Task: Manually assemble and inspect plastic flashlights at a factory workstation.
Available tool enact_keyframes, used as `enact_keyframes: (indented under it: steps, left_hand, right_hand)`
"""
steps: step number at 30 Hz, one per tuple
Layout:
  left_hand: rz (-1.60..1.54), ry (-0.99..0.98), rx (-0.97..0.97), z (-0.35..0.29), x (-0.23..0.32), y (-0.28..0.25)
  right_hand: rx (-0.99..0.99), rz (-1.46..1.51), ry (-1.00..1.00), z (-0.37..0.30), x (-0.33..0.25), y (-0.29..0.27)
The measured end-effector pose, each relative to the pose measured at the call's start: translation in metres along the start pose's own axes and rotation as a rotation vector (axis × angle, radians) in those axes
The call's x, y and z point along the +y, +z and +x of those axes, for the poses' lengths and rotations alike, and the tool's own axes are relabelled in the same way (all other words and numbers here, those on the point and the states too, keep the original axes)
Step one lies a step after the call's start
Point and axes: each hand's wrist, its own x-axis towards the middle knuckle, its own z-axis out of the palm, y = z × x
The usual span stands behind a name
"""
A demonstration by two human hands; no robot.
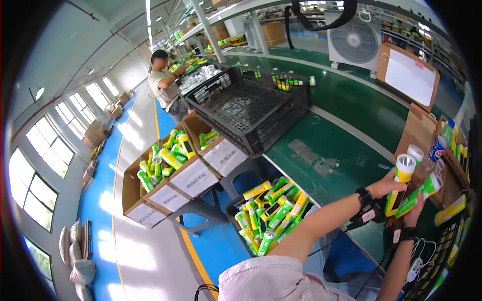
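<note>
Gripping two flashlights [401,185], one per hand [384,188].

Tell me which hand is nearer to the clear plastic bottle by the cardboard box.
Left. The left hand, holding a yellow flashlight, is just left of the bottle. The right hand, with a green flashlight in its grip, sits lower, farther from the bottle.

green workbench [346,125] | black crate [251,108] on it | cardboard box [419,133]
</note>
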Motion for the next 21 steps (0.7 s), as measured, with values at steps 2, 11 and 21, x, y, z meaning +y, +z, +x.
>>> enact_keyframes:
  steps: [2, 11, 21]
  left_hand:
    - [-0.008, 0.054, 0.086, -0.011, 0.021, 0.012]
    - [0.017, 0.167, 0.226, -0.167, 0.128, 0.094]
    - [-0.411, 0.295, 0.304, -0.22, 0.074, 0.153]
  right_hand:
    - [0.002, 0.05, 0.1, 0.005, -0.004, -0.001]
    - [0.0, -0.009, 0.049, 0.014, 0.004, 0.01]
    - [0.146, -0.028, 0.258, 0.008, -0.024, 0.018]
